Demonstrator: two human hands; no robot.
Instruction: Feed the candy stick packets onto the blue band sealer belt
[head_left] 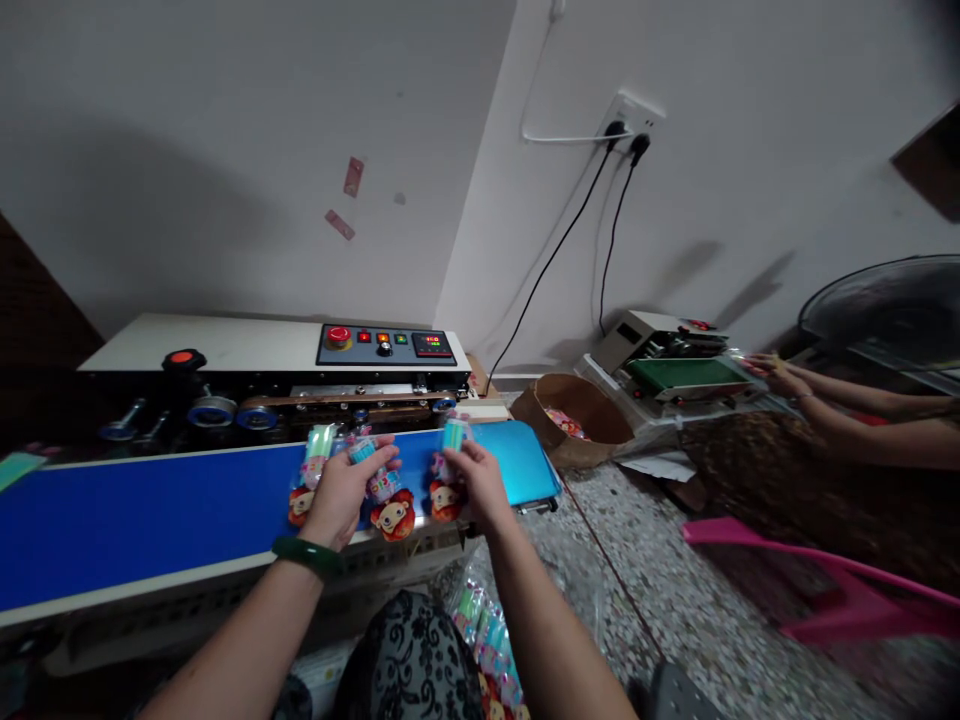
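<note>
A band sealing machine (247, 345) with a blue conveyor belt (187, 510) stands before me. My left hand (346, 495), with a green bangle on its wrist, is closed on a small clear packet (391, 512) that has a red-haired cartoon face at its lower end. My right hand (478, 482) pinches a similar packet (447, 492) near the belt's right end. Another packet with a green top (318, 455) lies on the belt just left of my left hand, partly covered by it. Beneath my right arm, several more packets (487, 630) are heaped in clear plastic.
The control panel (386, 345) has a red knob and lit display. On the right are a cardboard box (581, 410) holding packets, a second sealer with a green belt (686, 373), a co-worker's hands (780, 378), a pink chair (810, 580) and a fan (892, 310).
</note>
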